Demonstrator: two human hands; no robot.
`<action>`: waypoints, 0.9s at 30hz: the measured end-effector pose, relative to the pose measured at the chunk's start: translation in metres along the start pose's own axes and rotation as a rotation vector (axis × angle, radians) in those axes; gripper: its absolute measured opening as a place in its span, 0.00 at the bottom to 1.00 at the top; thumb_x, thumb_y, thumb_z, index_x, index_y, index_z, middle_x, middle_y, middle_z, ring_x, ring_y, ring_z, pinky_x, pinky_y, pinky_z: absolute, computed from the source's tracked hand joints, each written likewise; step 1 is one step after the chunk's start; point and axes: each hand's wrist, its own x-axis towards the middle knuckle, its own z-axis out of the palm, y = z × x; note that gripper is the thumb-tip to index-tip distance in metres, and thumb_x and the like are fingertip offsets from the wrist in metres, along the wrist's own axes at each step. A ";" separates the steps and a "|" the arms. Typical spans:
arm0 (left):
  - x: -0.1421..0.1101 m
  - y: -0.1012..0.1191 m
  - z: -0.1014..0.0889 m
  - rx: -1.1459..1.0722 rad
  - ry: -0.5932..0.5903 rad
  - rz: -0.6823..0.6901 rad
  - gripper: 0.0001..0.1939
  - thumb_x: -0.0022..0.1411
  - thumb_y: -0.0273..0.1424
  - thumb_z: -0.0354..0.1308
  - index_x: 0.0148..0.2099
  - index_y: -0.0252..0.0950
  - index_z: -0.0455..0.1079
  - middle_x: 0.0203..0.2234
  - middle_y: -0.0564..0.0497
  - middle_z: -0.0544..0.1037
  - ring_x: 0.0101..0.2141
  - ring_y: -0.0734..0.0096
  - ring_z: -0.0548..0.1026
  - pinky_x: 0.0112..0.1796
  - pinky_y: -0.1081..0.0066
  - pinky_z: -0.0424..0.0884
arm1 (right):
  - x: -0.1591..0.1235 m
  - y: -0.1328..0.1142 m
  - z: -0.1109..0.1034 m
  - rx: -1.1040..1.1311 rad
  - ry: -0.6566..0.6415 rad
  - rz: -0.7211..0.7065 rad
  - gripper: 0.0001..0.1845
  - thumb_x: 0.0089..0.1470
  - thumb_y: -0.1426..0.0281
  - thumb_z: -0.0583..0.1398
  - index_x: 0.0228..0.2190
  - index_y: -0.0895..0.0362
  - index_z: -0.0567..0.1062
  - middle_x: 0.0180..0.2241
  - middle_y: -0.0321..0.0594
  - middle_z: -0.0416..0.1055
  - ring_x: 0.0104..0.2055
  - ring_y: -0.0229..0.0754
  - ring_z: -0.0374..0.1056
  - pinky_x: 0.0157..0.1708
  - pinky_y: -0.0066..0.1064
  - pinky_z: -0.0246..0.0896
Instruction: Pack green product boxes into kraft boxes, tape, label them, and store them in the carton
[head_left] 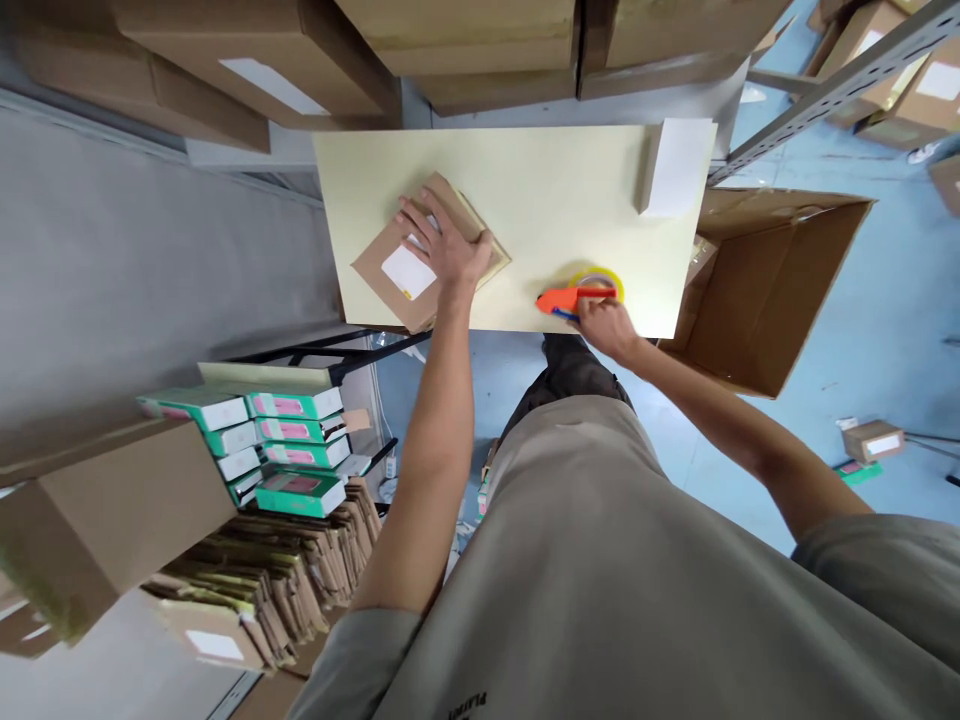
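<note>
Shirt fills six o'clock; left hand spreads on parcel, right hand clasps tape dispenser by tabletop edge, room between.

beneath the right-hand grip a cream tabletop is catching soft light. a pale blue floor is spreading right of the grip, a grey wall is standing far left of the grip, a black metal frame is sitting between them, and a perforated metal post is rising beyond the grip to the right

Cream tabletop, labelled cardboard package askew at left, white block far right
</note>
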 end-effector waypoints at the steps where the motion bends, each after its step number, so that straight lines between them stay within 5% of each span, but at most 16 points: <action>1: -0.002 0.002 -0.002 0.025 -0.003 -0.006 0.61 0.62 0.42 0.74 0.86 0.42 0.44 0.85 0.41 0.41 0.82 0.43 0.24 0.79 0.33 0.31 | 0.007 0.009 -0.007 -0.006 0.031 0.012 0.31 0.79 0.60 0.47 0.64 0.76 0.66 0.52 0.76 0.81 0.54 0.66 0.80 0.58 0.50 0.66; 8: -0.008 -0.017 -0.008 -0.054 -0.078 0.195 0.57 0.62 0.36 0.72 0.85 0.42 0.47 0.84 0.41 0.46 0.83 0.44 0.30 0.79 0.36 0.29 | 0.073 -0.009 -0.046 -0.026 0.149 -0.053 0.31 0.80 0.62 0.43 0.61 0.75 0.69 0.51 0.71 0.82 0.54 0.65 0.79 0.60 0.52 0.65; 14: -0.008 -0.040 -0.017 -0.083 -0.080 0.259 0.57 0.59 0.35 0.73 0.84 0.44 0.52 0.84 0.45 0.47 0.83 0.42 0.28 0.80 0.39 0.27 | 0.091 -0.038 -0.034 -0.007 0.114 -0.173 0.35 0.80 0.60 0.43 0.67 0.78 0.66 0.53 0.71 0.81 0.55 0.65 0.78 0.62 0.53 0.61; 22: -0.044 -0.051 -0.010 0.006 -0.125 0.433 0.36 0.67 0.28 0.63 0.76 0.41 0.67 0.84 0.49 0.48 0.83 0.46 0.34 0.80 0.39 0.29 | 0.094 -0.088 -0.019 0.035 0.078 -0.332 0.29 0.76 0.67 0.49 0.65 0.74 0.72 0.53 0.69 0.83 0.55 0.65 0.80 0.61 0.55 0.64; 27: -0.052 -0.050 -0.006 0.014 -0.113 0.435 0.28 0.71 0.32 0.60 0.71 0.42 0.71 0.84 0.50 0.51 0.84 0.50 0.36 0.81 0.43 0.31 | 0.089 -0.059 -0.024 -0.099 0.054 -0.411 0.28 0.75 0.69 0.52 0.65 0.76 0.71 0.52 0.68 0.83 0.55 0.62 0.80 0.62 0.52 0.62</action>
